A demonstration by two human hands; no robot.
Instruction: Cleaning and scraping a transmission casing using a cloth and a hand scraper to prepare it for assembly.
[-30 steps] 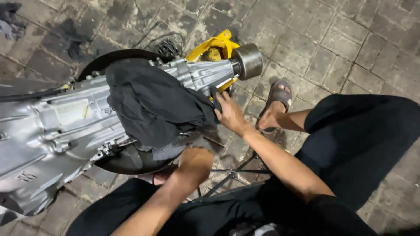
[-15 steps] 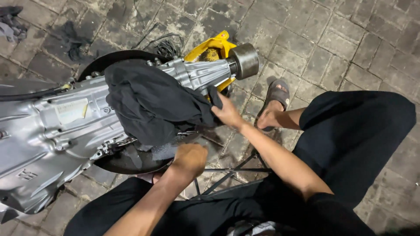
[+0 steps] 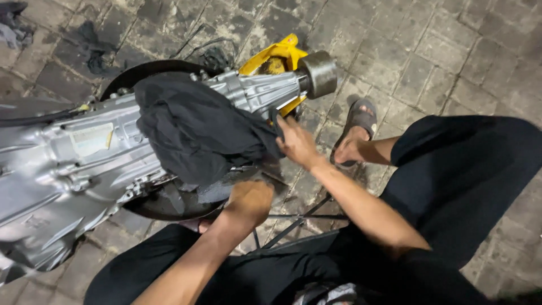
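The black cloth [image 3: 197, 133], draped over the silver gearbox housing [image 3: 84, 164] above the paving, is pinched at its edge by the right hand [image 3: 296, 144] and gripped underneath by the left hand [image 3: 248, 200].

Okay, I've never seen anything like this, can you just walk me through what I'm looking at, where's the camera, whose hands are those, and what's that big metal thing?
The camera sits on the person's head and looks down, so the two bare arms reaching in from below are their own. The big silver gearbox is a long cast-metal housing, lying across a dark round tyre on the paving-stone ground. Its narrow end rests by a yellow stand. A black cloth is draped over the middle. The right hand touches the cloth's edge beside the housing. The left hand reaches under the cloth; its fingers are hidden. A sandalled foot shows beside black trousers.
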